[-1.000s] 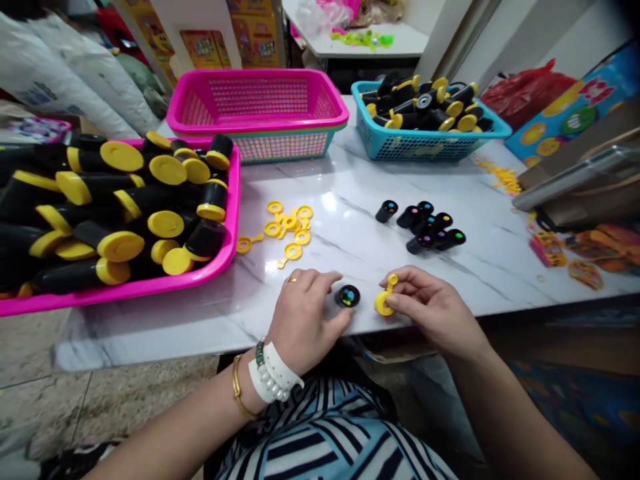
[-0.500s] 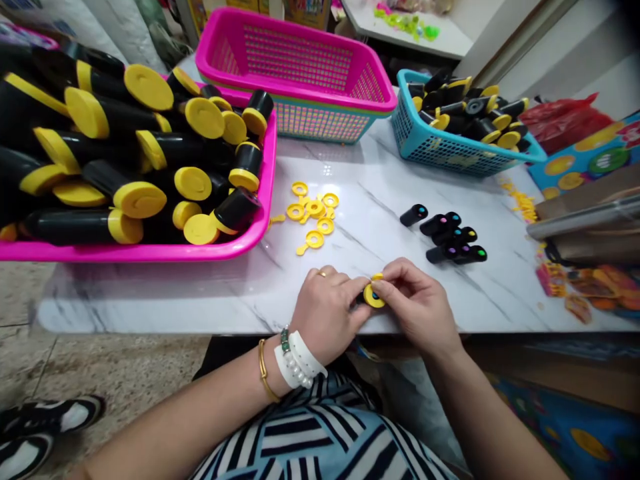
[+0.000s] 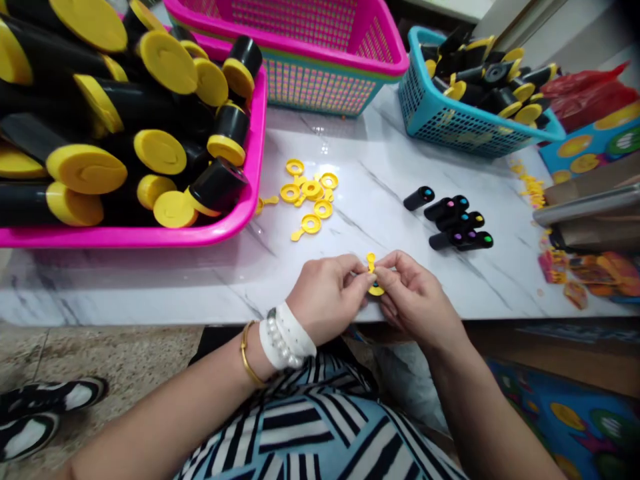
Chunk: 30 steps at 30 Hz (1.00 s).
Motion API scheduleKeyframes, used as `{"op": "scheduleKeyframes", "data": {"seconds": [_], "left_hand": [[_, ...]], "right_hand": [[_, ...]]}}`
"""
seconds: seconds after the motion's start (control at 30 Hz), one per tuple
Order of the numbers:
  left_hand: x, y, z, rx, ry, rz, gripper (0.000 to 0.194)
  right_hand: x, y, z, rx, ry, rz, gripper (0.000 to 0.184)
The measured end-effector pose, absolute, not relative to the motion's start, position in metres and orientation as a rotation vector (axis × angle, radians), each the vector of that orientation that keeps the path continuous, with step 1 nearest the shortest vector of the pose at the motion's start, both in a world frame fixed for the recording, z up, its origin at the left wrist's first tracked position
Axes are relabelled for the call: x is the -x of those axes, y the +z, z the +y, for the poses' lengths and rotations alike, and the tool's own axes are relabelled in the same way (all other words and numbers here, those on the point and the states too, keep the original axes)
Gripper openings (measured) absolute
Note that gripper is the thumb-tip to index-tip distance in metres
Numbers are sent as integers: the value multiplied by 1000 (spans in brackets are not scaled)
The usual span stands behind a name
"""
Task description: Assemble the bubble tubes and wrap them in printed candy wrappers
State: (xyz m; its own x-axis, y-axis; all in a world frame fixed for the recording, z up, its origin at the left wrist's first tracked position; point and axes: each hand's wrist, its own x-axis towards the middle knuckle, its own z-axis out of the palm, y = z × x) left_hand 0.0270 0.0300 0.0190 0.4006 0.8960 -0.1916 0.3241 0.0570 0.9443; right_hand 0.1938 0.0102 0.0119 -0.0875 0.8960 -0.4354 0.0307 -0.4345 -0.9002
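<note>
Near the table's front edge my left hand [image 3: 335, 293] and my right hand [image 3: 417, 293] meet on a yellow ring cap [image 3: 376, 291]. Thumbs and fingers of both press on it, and its small round tab points away from me. The cap sits over the top of a black tube, which the hands mostly hide. Several loose yellow ring caps [image 3: 311, 189] lie beyond my left hand. Past my right hand stand several black tubes [image 3: 453, 218] with coloured dots in their tops.
A pink basket [image 3: 257, 153] heaped with yellow-capped black tubes fills the left. Behind are stacked baskets [image 3: 320, 83] and a blue basket [image 3: 480, 133] with more tubes. Packets [image 3: 595, 273] and a grey roll [image 3: 590, 200] lie at right. Someone's shoes [image 3: 55, 407] show on the floor, lower left.
My right hand has brought the yellow ring cap leftward onto the black tube. My left hand has closed in, and both hands now press at the cap. The view has tilted down.
</note>
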Motion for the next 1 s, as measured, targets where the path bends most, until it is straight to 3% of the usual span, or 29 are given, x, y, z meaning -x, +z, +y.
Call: {"op": "scheduleKeyframes", "data": {"seconds": [0.3, 0.47, 0.6, 0.73, 0.9, 1.0], "left_hand": [[-22, 6, 25, -1462, 653, 1065, 27], [-22, 10, 16, -1757, 769, 1090, 21], [-20, 13, 19, -1795, 658, 1026, 18], [-22, 13, 19, -1792, 627, 1077, 27], [-33, 9, 14, -1944, 631, 1195, 26], [-34, 6, 17, -1973, 584, 1194, 25]], "right_hand": [[-210, 19, 8, 1332, 1843, -1192, 36], [-207, 18, 1, 1354, 1730, -1258, 35], [-207, 16, -2, 1349, 1710, -1273, 37], [-215, 22, 7, 1351, 1870, -1373, 38], [-222, 23, 37, 1439, 1679, -1245, 40], [-223, 20, 56, 1445, 1843, -1168, 39]]}}
